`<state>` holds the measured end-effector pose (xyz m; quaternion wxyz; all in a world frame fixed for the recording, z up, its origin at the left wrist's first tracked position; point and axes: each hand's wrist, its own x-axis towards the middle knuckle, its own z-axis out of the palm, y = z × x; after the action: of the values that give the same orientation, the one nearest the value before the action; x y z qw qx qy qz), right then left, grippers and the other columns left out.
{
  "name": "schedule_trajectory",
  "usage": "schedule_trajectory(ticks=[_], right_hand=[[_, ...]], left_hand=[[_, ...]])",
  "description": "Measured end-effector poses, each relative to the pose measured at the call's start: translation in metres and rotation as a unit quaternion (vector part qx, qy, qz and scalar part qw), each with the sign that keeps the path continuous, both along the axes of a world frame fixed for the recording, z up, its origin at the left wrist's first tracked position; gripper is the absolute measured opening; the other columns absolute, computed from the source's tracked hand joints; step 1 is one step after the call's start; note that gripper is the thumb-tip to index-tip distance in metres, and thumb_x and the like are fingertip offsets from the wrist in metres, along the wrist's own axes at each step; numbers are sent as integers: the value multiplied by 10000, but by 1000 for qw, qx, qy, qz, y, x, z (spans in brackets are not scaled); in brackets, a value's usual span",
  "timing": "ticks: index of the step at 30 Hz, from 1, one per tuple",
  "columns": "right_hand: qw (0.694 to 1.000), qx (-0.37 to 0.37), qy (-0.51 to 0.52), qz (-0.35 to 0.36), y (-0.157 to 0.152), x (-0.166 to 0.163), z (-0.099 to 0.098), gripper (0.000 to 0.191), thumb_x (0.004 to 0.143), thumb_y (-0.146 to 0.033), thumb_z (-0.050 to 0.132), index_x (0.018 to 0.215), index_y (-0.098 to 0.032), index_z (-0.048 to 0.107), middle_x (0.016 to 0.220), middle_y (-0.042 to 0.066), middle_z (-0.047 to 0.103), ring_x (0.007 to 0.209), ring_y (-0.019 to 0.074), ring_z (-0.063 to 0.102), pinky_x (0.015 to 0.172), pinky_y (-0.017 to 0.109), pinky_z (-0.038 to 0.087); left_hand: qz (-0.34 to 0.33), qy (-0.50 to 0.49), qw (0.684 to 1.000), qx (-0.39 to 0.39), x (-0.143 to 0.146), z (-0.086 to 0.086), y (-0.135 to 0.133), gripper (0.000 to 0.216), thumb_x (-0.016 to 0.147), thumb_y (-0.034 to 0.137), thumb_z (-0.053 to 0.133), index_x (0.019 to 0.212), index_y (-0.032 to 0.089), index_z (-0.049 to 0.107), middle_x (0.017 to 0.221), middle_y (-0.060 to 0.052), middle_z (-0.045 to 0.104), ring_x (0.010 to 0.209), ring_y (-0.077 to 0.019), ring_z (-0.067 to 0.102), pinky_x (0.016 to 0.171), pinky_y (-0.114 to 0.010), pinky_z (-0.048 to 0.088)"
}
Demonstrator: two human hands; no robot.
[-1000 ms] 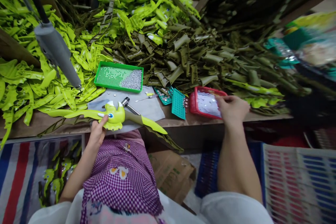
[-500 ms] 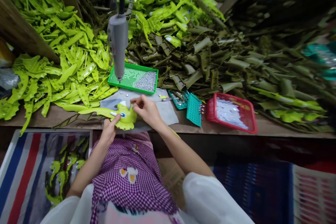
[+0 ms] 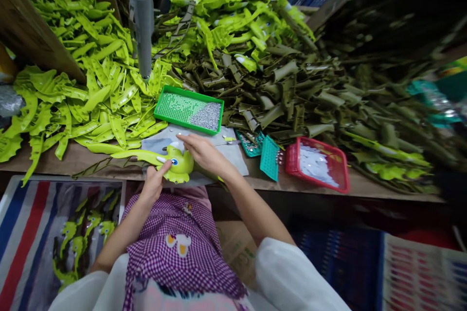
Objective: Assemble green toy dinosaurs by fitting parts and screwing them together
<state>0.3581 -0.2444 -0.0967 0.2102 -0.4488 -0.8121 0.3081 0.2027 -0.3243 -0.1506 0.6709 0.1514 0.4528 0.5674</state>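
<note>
The lime-green dinosaur head (image 3: 183,163) sits between my 2 hands, near the front edge of the surface (image 3: 65,164), its 1 visible blue eye facing up. My left hand (image 3: 152,185) holds it from the near side: the thumb presses on the face just beside the eye, while the other fingers are mostly hidden. My right hand (image 3: 207,154) lies along the head's far right side, fingers nearly straight and close together, tips near the upper white horn. Whether these fingers pinch anything I cannot tell. Just beyond sits the green tray (image 3: 186,125) of small metal pieces.
</note>
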Motion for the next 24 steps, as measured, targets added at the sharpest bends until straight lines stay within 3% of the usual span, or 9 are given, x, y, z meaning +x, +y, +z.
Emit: schedule_trajectory(ticks=[3,8,17,24], right_hand=[[999,-4,-43,33,-1,1,4,393,936,-205,377,1305,-176,509,1077,93,685,922,181,631,809,313,472],[994,-2,-95,49,6,-2,5,195,911,-211,452,1008,-181,618,953,63,705,852,173,637,767,290,449],[969,72,-221,86,5,-22,1,147,864,-116,473,902,-174,603,861,90,689,710,166,588,597,272,345],[988,49,-128,67,7,-7,2,177,922,-260,456,952,-195,617,891,55,677,735,152,582,667,275,388]], left_hand=[[0,3,1000,2,0,-1,1,560,598,333,846,1081,112,672,1052,-124,720,1091,-289,636,996,-416,456],[0,4,1000,4,0,-4,2,558,591,308,847,1082,111,672,1059,-119,719,1112,-292,623,1005,-417,449],[7,0,1000,9,3,-2,3,511,617,264,828,1086,129,674,1064,-101,718,1116,-278,622,996,-395,459],[11,16,1000,2,4,-6,3,498,605,282,836,1050,117,684,1033,-102,724,1087,-281,634,973,-389,471]])
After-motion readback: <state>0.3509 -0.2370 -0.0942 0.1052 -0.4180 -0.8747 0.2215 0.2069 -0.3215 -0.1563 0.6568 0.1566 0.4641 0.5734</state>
